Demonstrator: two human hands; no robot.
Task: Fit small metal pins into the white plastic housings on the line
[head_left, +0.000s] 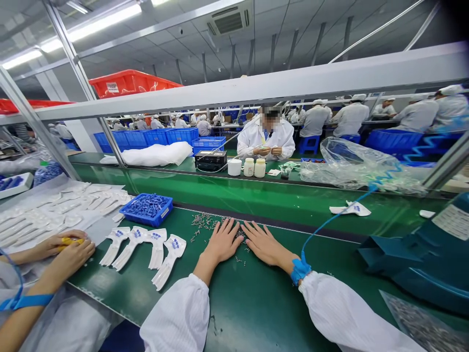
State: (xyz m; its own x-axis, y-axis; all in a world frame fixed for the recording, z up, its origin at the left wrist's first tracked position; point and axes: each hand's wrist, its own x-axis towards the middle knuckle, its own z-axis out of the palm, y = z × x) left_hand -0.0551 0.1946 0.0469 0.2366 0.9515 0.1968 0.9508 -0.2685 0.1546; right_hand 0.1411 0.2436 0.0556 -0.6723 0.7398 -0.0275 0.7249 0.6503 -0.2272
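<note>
Looks like we're herding the bits [204,221] around eleven o'clock, left hand [224,243] and right hand [264,244] lying flat, fingers spread; next move's probably calling for sweeping the scatter in tighter.

Your view is bright: ceiling tubes [93,27] glare at ten o'clock, two o'clock's corner blackens, edges stretch.

on the bench [256,308], four molded parts [157,249] lie before a tray [161,215] and left of scattered small pieces [202,221].
</note>
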